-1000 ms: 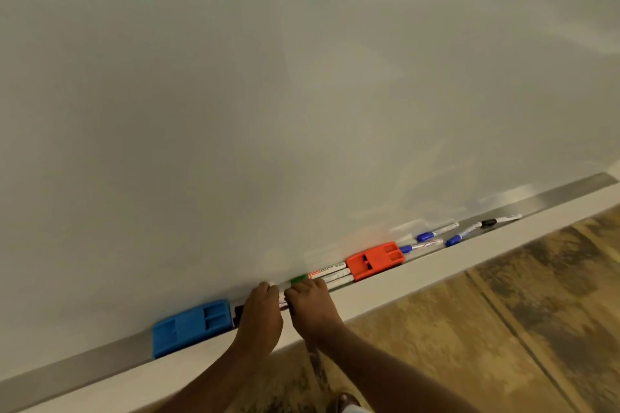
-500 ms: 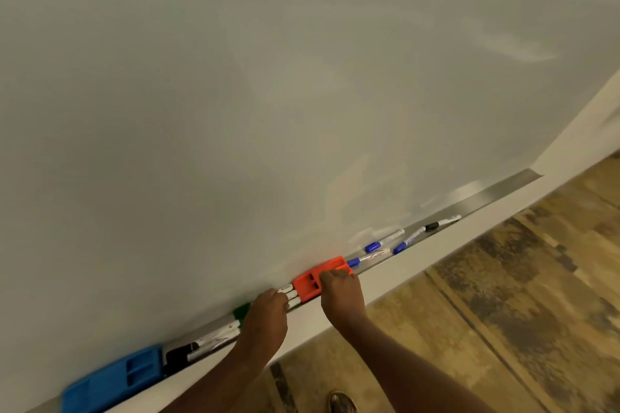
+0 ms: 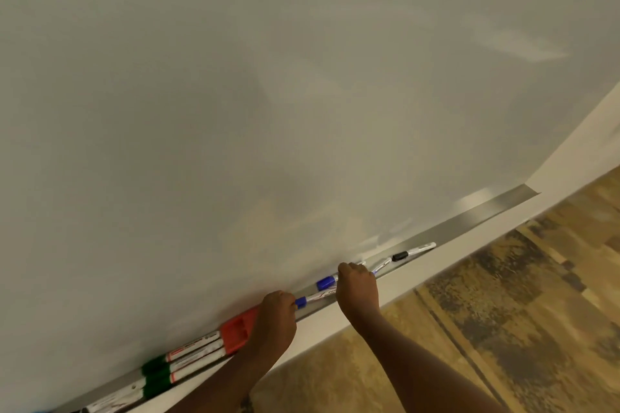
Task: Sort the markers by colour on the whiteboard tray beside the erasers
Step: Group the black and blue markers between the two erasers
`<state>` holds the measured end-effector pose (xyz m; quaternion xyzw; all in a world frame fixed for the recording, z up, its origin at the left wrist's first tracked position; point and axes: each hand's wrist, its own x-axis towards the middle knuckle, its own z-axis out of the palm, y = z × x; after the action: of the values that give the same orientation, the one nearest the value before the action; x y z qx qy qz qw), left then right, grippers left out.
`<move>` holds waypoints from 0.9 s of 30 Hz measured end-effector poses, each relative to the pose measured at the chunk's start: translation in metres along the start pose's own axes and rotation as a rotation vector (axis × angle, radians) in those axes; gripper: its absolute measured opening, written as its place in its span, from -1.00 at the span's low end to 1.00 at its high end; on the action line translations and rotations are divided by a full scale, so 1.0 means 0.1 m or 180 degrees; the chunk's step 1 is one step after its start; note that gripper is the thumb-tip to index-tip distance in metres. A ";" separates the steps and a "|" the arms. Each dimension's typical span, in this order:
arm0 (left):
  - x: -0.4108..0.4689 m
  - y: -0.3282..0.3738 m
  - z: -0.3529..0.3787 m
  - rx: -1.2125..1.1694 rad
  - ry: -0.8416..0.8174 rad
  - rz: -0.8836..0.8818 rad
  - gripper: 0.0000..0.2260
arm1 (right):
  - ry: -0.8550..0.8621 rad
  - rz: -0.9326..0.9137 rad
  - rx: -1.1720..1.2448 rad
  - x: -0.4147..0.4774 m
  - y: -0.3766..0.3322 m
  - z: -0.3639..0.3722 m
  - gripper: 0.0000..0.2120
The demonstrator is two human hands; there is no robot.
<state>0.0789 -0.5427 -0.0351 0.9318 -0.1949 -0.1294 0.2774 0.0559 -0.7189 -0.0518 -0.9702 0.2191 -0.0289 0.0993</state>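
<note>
blue markers (image 3: 324,283): lower centre, on the tray (image 3: 496,211). right hand (image 3: 357,285), on the red eraser (image 3: 239,329) half a second ago, now curls round one barrel. left hand (image 3: 276,318) has followed to the eraser's right end; grip cannot be told. green markers (image 3: 157,369) grouped lower left; blues judged next. black-capped marker (image 3: 413,252) further right.

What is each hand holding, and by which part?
The right hand curls round the barrel of a blue-capped marker, behind its cap. The left hand covers one end of the orange eraser; whether it grips it cannot be told.
</note>
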 end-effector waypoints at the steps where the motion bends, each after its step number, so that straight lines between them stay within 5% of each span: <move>1: 0.07 0.08 0.08 -0.0128 -0.0012 -0.0110 -0.85 | 0.0021 0.0063 0.0087 0.07 0.10 0.00 -0.93; 12: 0.60 0.69 0.51 0.0219 -0.0519 -0.0968 -0.67 | -0.0299 0.0746 0.0783 0.60 0.64 0.07 -0.84; 18: 0.70 0.77 0.63 0.0553 -0.0566 -0.1255 -0.64 | -0.0436 0.0766 0.0846 0.65 0.69 0.14 -0.88; 27: 0.68 0.84 0.71 0.0023 -0.0333 -0.1364 -0.68 | -0.0247 0.0523 0.0809 0.57 0.74 0.27 -0.91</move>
<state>0.0900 -0.6700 -0.0541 0.9449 -0.0069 -0.2329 0.2298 0.0791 -0.8040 -0.0928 -0.9290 0.2883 -0.0107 0.2317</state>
